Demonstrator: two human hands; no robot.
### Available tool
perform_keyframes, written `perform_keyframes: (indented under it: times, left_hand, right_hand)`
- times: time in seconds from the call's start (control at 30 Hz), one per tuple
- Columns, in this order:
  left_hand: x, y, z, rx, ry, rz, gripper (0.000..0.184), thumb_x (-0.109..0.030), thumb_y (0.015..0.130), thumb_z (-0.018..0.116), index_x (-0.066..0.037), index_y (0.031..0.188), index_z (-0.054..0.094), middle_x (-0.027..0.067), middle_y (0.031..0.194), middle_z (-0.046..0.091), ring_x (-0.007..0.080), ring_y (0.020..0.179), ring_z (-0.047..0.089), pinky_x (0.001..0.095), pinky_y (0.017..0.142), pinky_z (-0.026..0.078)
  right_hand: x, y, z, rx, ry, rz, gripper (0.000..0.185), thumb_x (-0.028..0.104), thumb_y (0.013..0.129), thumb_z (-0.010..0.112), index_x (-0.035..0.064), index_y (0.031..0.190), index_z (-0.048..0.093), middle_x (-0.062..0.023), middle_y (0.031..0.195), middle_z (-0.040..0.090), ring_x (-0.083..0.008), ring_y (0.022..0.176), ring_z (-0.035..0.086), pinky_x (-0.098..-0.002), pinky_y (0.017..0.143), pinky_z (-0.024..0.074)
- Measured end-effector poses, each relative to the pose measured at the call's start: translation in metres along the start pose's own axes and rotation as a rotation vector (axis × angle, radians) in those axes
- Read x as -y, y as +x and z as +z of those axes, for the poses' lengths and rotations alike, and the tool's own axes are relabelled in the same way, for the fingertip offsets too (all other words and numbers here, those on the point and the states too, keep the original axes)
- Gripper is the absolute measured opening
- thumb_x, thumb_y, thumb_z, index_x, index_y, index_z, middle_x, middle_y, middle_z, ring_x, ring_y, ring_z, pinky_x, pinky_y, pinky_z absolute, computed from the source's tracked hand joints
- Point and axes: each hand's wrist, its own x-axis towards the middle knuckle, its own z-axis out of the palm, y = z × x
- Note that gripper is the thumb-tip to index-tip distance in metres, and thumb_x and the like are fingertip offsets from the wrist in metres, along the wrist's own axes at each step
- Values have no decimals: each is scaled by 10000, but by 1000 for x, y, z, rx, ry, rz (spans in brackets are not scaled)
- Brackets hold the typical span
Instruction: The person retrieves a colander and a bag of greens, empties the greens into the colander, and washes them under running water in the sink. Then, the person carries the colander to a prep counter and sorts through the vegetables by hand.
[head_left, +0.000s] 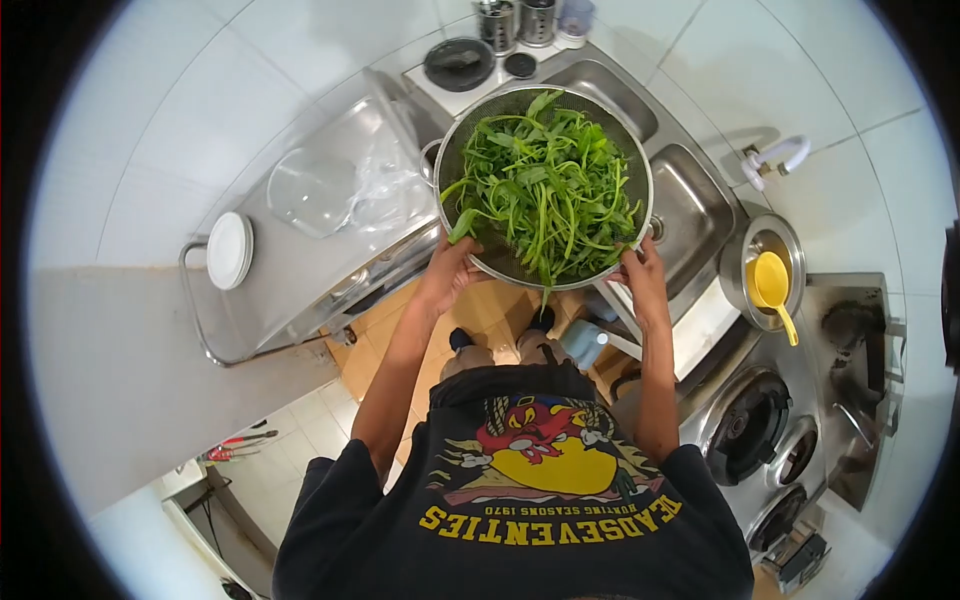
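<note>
A round mesh strainer (pixel 462 150) full of leafy green vegetables (pixel 555 185) is held up in front of the body, near the steel sink (pixel 695 215). My left hand (pixel 452 268) grips its rim at the lower left, with the fingers partly hidden under the strainer. At the lower right, my right hand (pixel 640 272) grips the same rim, the thumb near the edge. Some stems hang over the rim between the two hands.
On the left counter are white plates (pixel 230 250), a clear lid (pixel 312 192) and a plastic bag (pixel 390 190). A metal pot (pixel 738 268) with a yellow ladle (pixel 770 280) stands right of the sink, above the gas stove (pixel 745 425). A faucet (pixel 775 160) projects from the wall.
</note>
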Motion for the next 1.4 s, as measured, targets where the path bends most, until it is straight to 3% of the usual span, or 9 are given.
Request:
perform_keyframes:
  times: [0.07,0.37,0.47,0.83,0.93,1.1,1.27,1.3,1.4]
  left_hand:
    - [-8,-21,-21,-17,-36,26,476,-37,853,427,-118,1284,242,89,994,512,235,858,611,441,719,575]
    - [-45,-119,-96,-196,-68,164,511,-44,859,428,-144,1320,231,78,991,492,230,889,588,464,732,563]
    - [-41,-148,-124,-310,-97,250,243,-77,873,416,-29,1111,424,99,961,536,281,903,616,470,771,564]
    - [-35,-201,-163,-512,-276,401,274,-84,841,474,58,1075,459,158,997,569,265,893,620,423,776,567]
    - [-34,-210,-176,-563,-324,415,319,-82,824,492,45,1115,457,158,1024,569,257,904,616,409,769,570]
    - [-23,-227,-188,-624,-329,480,331,-89,833,486,33,1138,444,167,1073,546,280,934,601,425,789,562]
    - [-23,-247,-190,-661,-372,492,347,-83,836,476,45,1153,418,157,1060,550,277,915,613,401,759,576]
    - [-19,-249,-195,-670,-364,511,376,-73,832,477,48,1177,388,156,1062,541,281,901,619,386,735,585]
    - [-18,-263,-202,-667,-373,558,398,-54,822,477,42,1192,369,161,1063,534,275,898,621,384,735,586]
  right_hand:
    - [2,-6,19,44,-33,10,426,47,864,447,18,1285,390,-128,917,613,-160,670,631,-266,590,552]
    - [-27,-27,135,249,25,16,365,147,909,476,23,1251,437,-70,908,624,-130,709,624,-261,611,527]
    - [-38,-30,168,359,44,28,352,160,919,472,27,1244,446,-64,907,624,-128,709,625,-264,622,524]
    - [-69,-6,235,583,186,178,461,309,928,507,16,1279,444,-60,1004,614,-119,767,597,-254,701,488]
    - [-88,20,251,538,-35,120,455,283,928,508,12,1287,440,-71,1057,600,-124,773,598,-255,702,484]
    - [-97,68,288,438,-696,-202,588,294,849,604,-16,1304,396,-169,1253,480,-196,846,599,-300,736,477]
    - [-163,142,326,169,-1047,-1096,916,411,765,678,-3,1404,168,-260,1383,299,-362,1020,560,-400,873,453]
    - [-153,138,330,288,-1009,-735,1134,522,664,718,15,1419,40,-238,1361,348,-352,1128,489,-429,955,382]
    - [-133,120,336,368,-1347,-360,1155,522,633,729,16,1417,48,-207,1213,512,-343,1095,521,-460,912,402]
